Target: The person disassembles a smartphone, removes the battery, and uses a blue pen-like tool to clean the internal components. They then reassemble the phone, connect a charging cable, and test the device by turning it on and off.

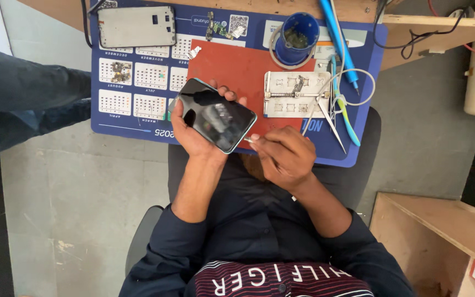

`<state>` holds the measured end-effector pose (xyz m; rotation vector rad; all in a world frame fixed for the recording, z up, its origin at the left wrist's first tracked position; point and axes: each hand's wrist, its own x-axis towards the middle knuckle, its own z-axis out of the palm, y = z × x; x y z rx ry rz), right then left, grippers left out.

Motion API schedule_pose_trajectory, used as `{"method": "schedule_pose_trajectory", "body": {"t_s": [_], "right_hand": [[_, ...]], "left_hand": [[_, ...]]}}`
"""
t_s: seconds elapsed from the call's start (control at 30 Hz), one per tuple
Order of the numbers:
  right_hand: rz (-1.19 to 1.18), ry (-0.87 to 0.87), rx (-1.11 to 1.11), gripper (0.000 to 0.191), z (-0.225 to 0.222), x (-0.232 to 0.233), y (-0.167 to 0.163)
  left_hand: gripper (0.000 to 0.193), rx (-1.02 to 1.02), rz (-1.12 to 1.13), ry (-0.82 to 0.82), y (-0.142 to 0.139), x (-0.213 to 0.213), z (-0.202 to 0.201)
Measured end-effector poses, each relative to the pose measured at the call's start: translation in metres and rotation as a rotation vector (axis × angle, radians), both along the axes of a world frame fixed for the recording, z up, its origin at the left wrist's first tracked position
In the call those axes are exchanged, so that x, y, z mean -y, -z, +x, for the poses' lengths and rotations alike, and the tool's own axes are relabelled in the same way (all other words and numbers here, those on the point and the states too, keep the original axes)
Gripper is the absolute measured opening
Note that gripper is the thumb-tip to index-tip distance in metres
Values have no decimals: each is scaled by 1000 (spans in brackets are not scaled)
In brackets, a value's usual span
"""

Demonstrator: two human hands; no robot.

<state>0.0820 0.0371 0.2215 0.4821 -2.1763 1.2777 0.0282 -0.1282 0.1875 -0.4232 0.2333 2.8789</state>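
My left hand grips a black smartphone with a glossy dark screen, tilted diagonally above the near edge of the blue work mat. My right hand is closed around a thin metal tool, whose tip touches the phone's lower right edge. Both hands hover over my lap, just in front of a red silicone pad lying on the mat.
On the mat lie a metal board holder, tweezers, a blue cup, a blue soldering pen, a grey phone frame and small circuit parts. Another person's dark sleeve reaches in from the left. A wooden box stands at right.
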Motion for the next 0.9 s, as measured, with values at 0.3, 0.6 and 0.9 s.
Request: {"method": "schedule_pose_trajectory", "body": {"t_s": [0.3,0.6,0.9], "right_hand": [[264,18,-168,16,-4,-3,-8],[330,-78,-233,15,-4,-3,-4],[243,-125,-308,22,-1,2,14]], "left_hand": [[62,72,-192,-86,-16,-1,0],[59,97,-354,-91,-31,4,4],[59,127,-385,-75,-31,0,6]]}}
